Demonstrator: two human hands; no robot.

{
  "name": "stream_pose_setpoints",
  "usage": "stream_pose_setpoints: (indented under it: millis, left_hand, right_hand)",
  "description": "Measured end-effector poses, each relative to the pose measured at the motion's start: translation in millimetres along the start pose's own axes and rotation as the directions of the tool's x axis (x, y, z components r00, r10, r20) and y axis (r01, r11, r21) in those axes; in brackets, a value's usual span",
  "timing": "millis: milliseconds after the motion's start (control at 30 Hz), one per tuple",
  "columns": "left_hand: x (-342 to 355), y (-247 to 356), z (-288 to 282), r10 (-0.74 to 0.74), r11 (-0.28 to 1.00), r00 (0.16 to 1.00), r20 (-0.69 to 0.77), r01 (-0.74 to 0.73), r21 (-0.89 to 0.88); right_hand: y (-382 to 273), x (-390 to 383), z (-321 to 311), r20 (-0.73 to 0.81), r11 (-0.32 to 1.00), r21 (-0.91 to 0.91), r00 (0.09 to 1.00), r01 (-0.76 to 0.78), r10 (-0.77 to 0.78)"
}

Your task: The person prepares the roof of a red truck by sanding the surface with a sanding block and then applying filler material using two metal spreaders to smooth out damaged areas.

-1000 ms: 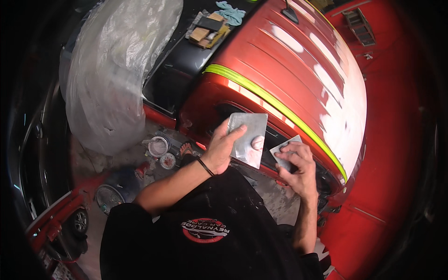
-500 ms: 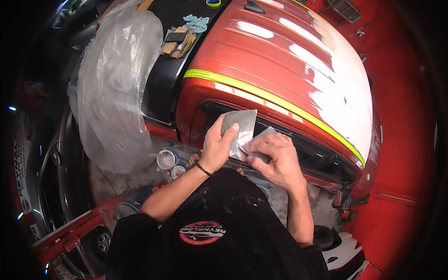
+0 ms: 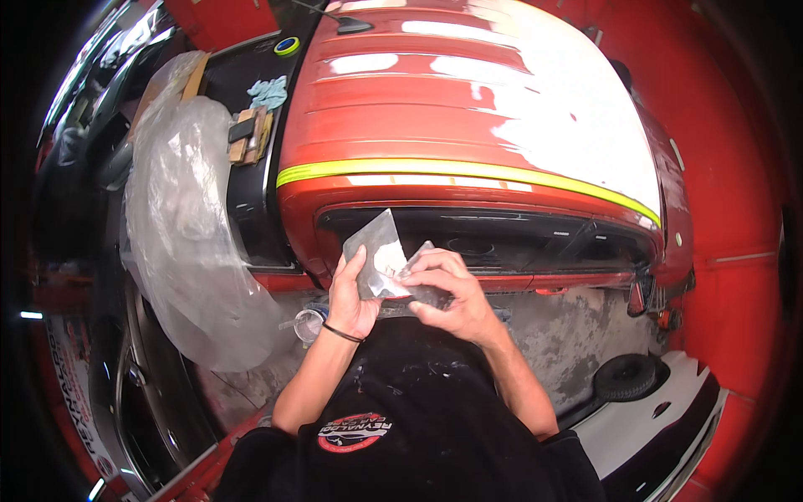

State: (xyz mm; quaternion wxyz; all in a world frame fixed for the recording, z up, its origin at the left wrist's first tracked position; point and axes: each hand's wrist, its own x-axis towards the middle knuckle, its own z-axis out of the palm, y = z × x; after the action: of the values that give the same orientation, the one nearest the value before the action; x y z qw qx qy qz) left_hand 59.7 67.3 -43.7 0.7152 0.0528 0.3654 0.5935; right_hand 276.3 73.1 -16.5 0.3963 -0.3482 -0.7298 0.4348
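In front of my chest my left hand grips a flat grey putty plate, thumb on its face and fingers behind. A patch of white putty lies on that plate. My right hand is closed on a thin grey putty spreader, partly covered by the fingers. The spreader's edge meets the plate's right side, close to the putty. Just beyond both hands is the dark side window of a red vehicle.
The red vehicle's roof bears yellow-green tape along its near edge. Clear plastic sheeting drapes at left. Sanding blocks, a blue cloth and a tape roll rest on the black cover. A tub stands low beside my left wrist.
My view has shifted, so the vehicle sits differently in it. The plate has tilted in my left hand, and the right hand's spreader remains against it.
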Motion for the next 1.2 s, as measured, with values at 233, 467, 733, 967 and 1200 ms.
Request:
stream_pose_setpoints:
  millis: [233, 467, 733, 967, 1200]
  left_hand:
    - [-10.8, 10.6, 39.7, 0.139, 0.753, 0.959, 0.247, -0.264, 0.603]
    - [-8.5, 15.3, 47.6, 0.283, 0.392, 0.877, 0.388, -0.475, 0.788]
    - [9.7, 43.1, 58.2, 0.589, 0.393, 0.765, 0.261, -0.554, 0.734]
    - [19.7, 40.4, 17.1, 0.286, 0.938, 0.958, 0.036, -0.287, 0.192]
    - [-18.5, 48.7, -0.2, -0.060, 0.998, 0.998, 0.037, 0.060, 0.015]
  right_hand:
    - [-3.8, -9.7, -49.8, -0.172, 0.899, -0.422, 0.984, -0.116, 0.046]
    - [-22.8, 16.9, -12.2, 0.006, 0.915, -0.400, 0.998, 0.059, -0.061]
    - [-38.0, 18.7, -1.4, 0.088, 0.885, -0.456, 0.994, 0.094, -0.060]
    - [-64.4, 44.7, 12.3, 0.036, 0.984, -0.043, 0.984, 0.173, -0.172]
    - [-22.4, 30.9, 1.8, 0.131, 0.973, -0.231, 0.991, 0.022, 0.008]
